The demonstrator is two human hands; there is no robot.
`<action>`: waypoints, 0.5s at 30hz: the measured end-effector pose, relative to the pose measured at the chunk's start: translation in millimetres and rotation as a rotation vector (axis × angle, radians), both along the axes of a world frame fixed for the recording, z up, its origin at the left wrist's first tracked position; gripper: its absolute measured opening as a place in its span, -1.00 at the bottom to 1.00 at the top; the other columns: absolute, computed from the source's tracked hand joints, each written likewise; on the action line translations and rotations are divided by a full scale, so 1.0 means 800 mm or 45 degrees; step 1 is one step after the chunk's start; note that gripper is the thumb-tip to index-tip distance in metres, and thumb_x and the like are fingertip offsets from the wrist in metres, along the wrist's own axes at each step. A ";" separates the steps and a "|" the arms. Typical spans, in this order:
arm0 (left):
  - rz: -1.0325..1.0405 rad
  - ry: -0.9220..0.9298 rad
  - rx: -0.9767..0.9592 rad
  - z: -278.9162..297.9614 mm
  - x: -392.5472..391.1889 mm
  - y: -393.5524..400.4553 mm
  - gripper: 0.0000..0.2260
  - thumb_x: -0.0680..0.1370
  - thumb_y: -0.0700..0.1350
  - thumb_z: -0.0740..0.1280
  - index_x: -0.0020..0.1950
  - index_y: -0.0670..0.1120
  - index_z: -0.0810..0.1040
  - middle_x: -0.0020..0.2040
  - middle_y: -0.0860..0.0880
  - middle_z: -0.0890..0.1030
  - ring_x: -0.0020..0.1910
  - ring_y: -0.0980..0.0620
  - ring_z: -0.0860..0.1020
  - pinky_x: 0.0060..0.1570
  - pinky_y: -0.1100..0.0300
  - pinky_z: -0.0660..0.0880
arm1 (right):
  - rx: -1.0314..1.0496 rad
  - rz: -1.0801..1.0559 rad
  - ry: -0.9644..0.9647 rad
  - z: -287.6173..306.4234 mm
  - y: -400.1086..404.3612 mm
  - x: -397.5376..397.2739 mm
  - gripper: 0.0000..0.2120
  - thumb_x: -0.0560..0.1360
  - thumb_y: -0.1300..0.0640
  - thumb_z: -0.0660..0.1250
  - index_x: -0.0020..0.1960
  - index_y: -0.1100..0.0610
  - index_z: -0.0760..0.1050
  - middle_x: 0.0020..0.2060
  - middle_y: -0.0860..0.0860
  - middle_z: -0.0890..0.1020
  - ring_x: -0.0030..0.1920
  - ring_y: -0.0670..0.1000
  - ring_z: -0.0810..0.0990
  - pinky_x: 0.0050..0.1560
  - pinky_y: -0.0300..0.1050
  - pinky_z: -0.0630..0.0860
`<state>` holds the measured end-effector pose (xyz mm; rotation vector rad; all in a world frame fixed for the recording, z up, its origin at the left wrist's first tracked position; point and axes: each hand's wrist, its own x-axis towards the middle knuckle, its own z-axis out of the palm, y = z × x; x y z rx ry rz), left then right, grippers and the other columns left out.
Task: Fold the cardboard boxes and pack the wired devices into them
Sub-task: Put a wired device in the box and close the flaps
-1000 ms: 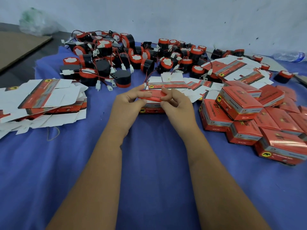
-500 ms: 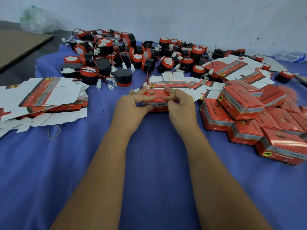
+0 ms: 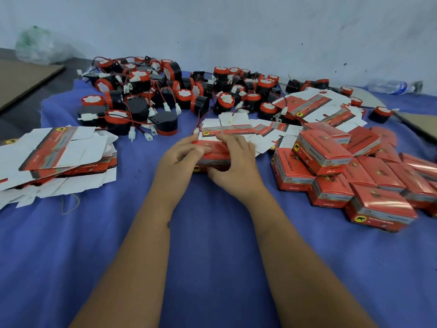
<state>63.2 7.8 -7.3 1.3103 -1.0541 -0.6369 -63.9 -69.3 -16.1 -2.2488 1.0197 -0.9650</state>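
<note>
- Box (image 3: 214,155): red carton at the middle of the blue cloth (image 3: 212,256), held between both your hands.
- Left hand (image 3: 176,159): your fingers curl round the box's left end, thumb on its top edge.
- Right hand (image 3: 236,162): your fingers are bent over the top, thumb pressed against the near side.
- Devices (image 3: 146,102): heaped beyond, wires tangled.
- Finished boxes (image 3: 343,166): piled at your right.

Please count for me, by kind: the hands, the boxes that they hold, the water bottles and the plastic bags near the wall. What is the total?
Hands: 2, left hand and right hand
Red box held by both: 1
Water bottle: 1
Plastic bag: 1
Total: 5
</note>
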 end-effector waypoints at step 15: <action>0.152 -0.007 0.164 -0.007 0.007 -0.005 -0.81 0.61 0.12 0.14 0.14 0.26 0.49 0.05 0.23 0.57 0.09 0.23 0.51 -0.06 0.33 0.35 | -0.679 -0.880 -0.089 0.056 0.009 -0.053 -0.58 0.37 -0.08 0.47 0.11 0.15 0.53 0.04 0.14 0.52 0.04 0.15 0.46 0.04 -0.06 0.34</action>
